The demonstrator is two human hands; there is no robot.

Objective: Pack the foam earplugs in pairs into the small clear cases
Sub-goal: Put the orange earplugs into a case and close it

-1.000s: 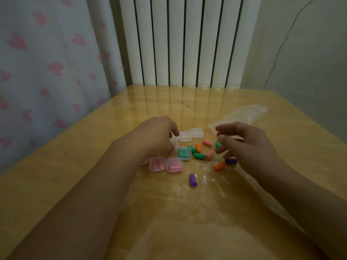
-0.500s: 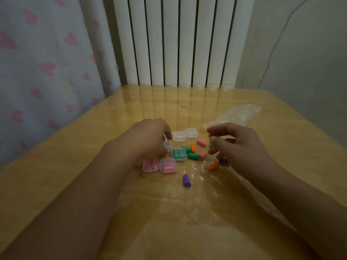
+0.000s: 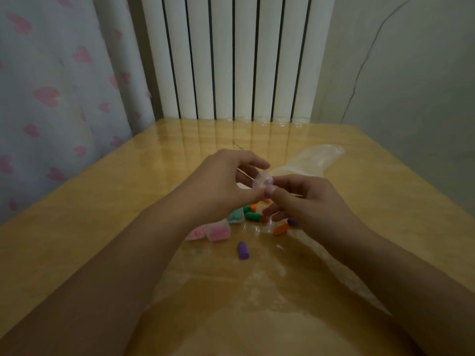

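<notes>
Your left hand (image 3: 218, 186) and right hand (image 3: 312, 201) met above the table (image 3: 77, 227), both pinching one small clear case (image 3: 262, 179) raised over the loose pile; left thumb and fingers curled round its left side, right thumb and forefinger curled onto its right edge, thumbs nearly touching under it. A faint purple tint showed inside the case, contents too blurred to tell. Whether the lid was open or closed, can't tell. Taking the held case as landmark: directly below it on the table lay a green earplug (image 3: 253, 215) with an orange earplug (image 3: 254, 207) just beyond it; below and left sat a filled green case (image 3: 236, 216), partly hidden by your left wrist; further below-left, two pink-filled cases (image 3: 218, 232) side by side, touching. Below and right of the held case, a second orange earplug (image 3: 280, 228) lay just beside a purple earplug (image 3: 292, 222) half hidden under your right hand. Well below the held case, a lone purple plug (image 3: 243, 250) lay apart from the rest. Above-right of the case, a crumpled clear plastic bag (image 3: 316, 160) lay on the table, near the radiator (image 3: 231, 57) side
</notes>
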